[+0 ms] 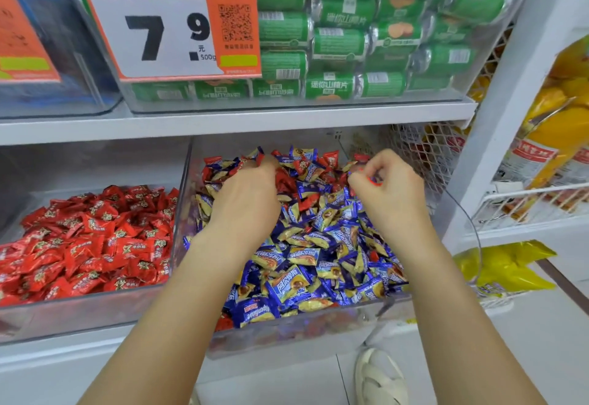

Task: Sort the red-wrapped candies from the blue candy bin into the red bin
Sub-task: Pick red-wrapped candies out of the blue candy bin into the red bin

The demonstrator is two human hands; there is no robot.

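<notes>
Head view: both hands dug in the blue bin (318, 325).
Left hand (247, 194) grasped red candies (283, 181); right hand (390, 188) clenched, contents unclear; red bin (79, 312) lay left.

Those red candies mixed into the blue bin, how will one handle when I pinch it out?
A red candy looks small, so probably light. Its glossy wrapper may slip between fingertips. It lies wedged among loose blue candies, so neighbours will likely shift or lift as it comes out. The crimped ends look floppy; pinching the body seems safer.
</notes>
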